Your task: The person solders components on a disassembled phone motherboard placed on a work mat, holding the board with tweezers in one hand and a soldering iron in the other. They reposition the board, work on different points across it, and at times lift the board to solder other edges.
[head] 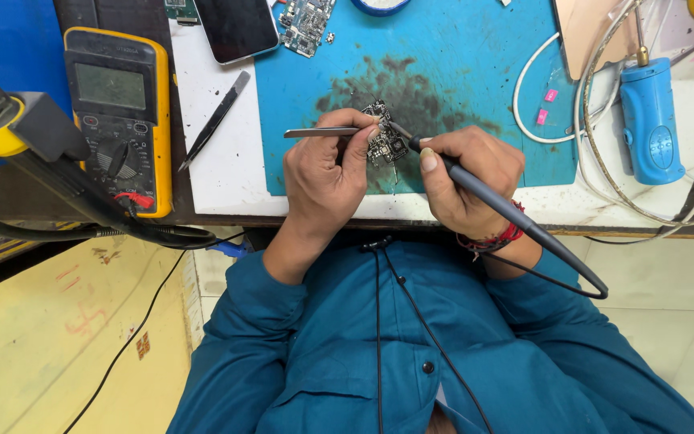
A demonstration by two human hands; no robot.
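On the blue mat (pixel 459 72), scorched dark mid-way, we've got the small circuit board (pixel 385 143) lying flat btwn both hands. Left hand (pixel 327 173) pinches tweezers (pixel 323 132), long axis horizontal, tips at board's top edge. Right hand (pixel 463 177) is wrapped round the soldering iron (pixel 508 210), tip angled up-left onto same spot. Yellow multimeter (pixel 122 112) sits far left. No containers w/ contents visible.

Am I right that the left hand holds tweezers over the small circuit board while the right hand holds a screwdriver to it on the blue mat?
Not quite: the head view shows the right hand holding a corded soldering iron, not a screwdriver. The left hand does hold tweezers over the circuit board on the blue mat.
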